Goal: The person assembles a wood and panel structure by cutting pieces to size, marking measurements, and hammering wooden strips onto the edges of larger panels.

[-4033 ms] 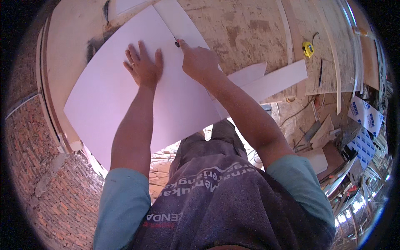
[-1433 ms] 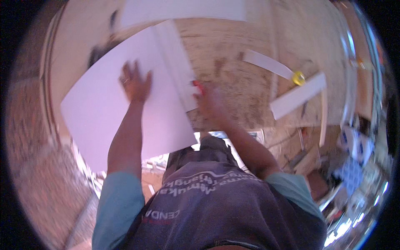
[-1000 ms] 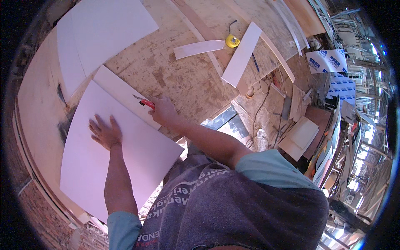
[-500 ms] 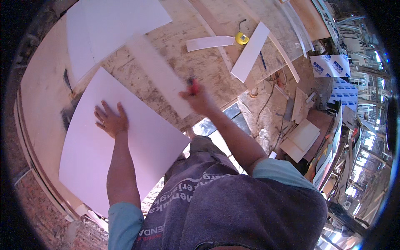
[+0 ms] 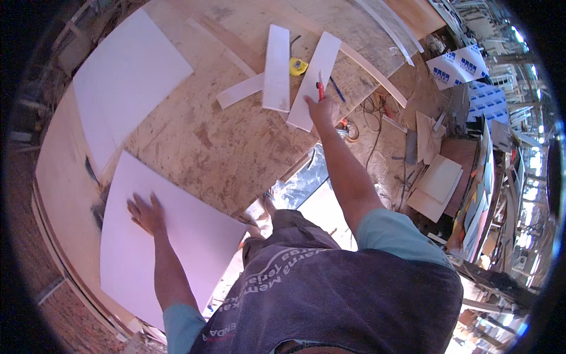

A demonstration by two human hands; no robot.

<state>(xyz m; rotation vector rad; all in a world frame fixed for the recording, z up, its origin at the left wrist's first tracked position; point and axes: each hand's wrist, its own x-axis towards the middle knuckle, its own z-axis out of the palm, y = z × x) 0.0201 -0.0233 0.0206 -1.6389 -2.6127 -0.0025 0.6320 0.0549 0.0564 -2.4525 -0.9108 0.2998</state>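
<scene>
My left hand lies flat with spread fingers on a large white sheet at the left of the worktable. In my closed right hand is a red-handled cutter knife, its blade pointing away from me. That hand is over the near end of a white strip. Another white strip lies just left of it, with its near end by a shorter white piece. Between the two longer strips sits a yellow tape measure.
A second white sheet covers the table's far left. A dark blue pen-like stick and a long narrow wooden strip lie right of the knife. Beyond the wooden table, board offcuts and cables litter the right side.
The white strip from mid-table now lies beside the tape measure. My right hand has moved right and farther out with the knife. My left hand stays on the sheet; the whole view has shifted.
</scene>
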